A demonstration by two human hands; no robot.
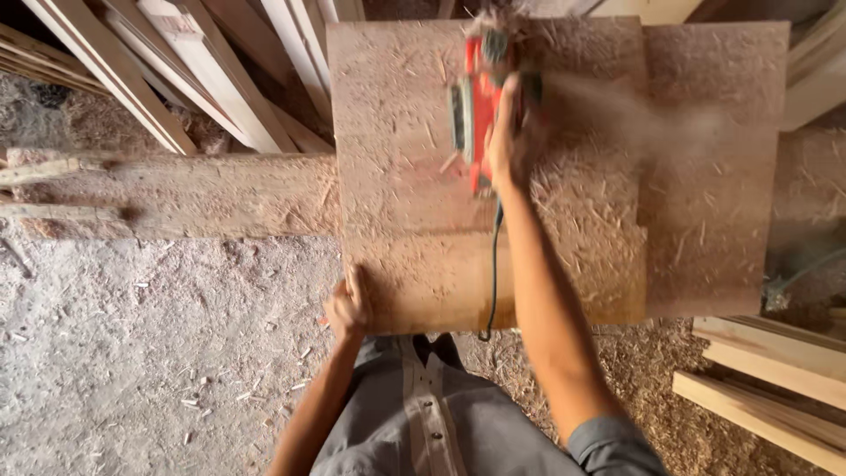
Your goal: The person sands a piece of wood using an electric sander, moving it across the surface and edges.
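Observation:
A red electric planer (476, 97) rides on a wide wooden board (397, 203) strewn with shavings. My right hand (511, 137) grips the planer from above, arm stretched forward, and a plume of sawdust blows off to the right of the tool. Its dark cord (492, 273) trails back over the board's near edge. My left hand (349, 304) presses on the board's near left corner, fingers curled over the edge.
Pale planks (203, 70) lean at the upper left, and more planks (775, 388) lie stacked at the lower right. A rough beam (176, 194) runs left from under the board. Sawdust and shavings cover the floor (132, 353).

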